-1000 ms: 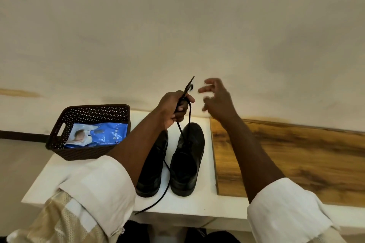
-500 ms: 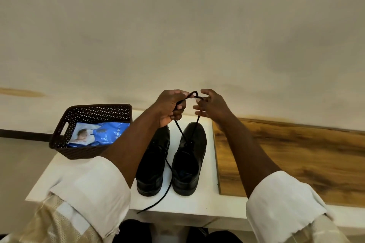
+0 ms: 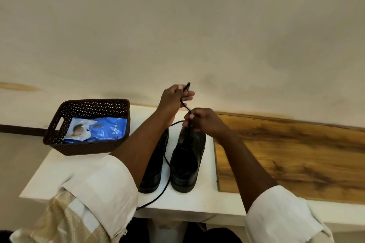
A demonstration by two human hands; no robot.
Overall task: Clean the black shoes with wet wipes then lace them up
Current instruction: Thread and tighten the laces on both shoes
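Head view. Landmark: right shoe (image 3: 187,162), upright on the white table (image 3: 59,167), toe toward the wall.
- Left shoe (image 3: 156,163): just beside it, partly behind the forearm.
- Lace (image 3: 167,163): rises from the eyelets; slack trails off the table's near edge.
- Right hand (image 3: 205,122): directly above the tongue, nearer, pinching the lace.
- Left hand (image 3: 173,98): higher, wallward, clenched on the lace tip.
- Basket (image 3: 87,146): well left, wipes pack (image 3: 98,129) inside.

- 2 black shoes (image 3: 186,162) stand upright side by side, toes pointing away.
- Black lace (image 3: 166,180) rises from the right shoe, trails between them.
- Blue wet wipes pack (image 3: 102,129) lies flat.
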